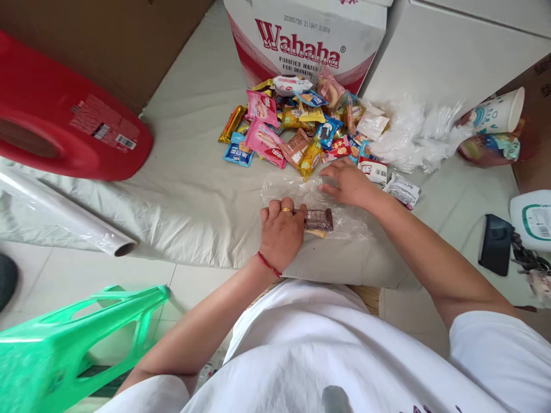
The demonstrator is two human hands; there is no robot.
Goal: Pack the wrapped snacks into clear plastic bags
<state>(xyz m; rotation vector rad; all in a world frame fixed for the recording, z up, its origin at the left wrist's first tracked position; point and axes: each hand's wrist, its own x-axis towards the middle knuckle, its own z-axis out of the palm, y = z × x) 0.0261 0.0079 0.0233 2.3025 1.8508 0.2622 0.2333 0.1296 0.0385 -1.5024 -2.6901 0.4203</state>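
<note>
Snack bar (319, 219) on clear film (350, 225); left hand (282, 232) curled at its left end, perhaps steadying it, grip unclear; right hand (349, 184) spread, nothing visibly held.

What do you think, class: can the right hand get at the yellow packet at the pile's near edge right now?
Probably yes: the yellow packet lies at the near edge of the pile, close to the right hand, and nothing seems to block the way.

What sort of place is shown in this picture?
Probably a room in a home, though a small shop's back room is possible: snacks lie on a draped cloth, with a plastic stool beside it.
</note>
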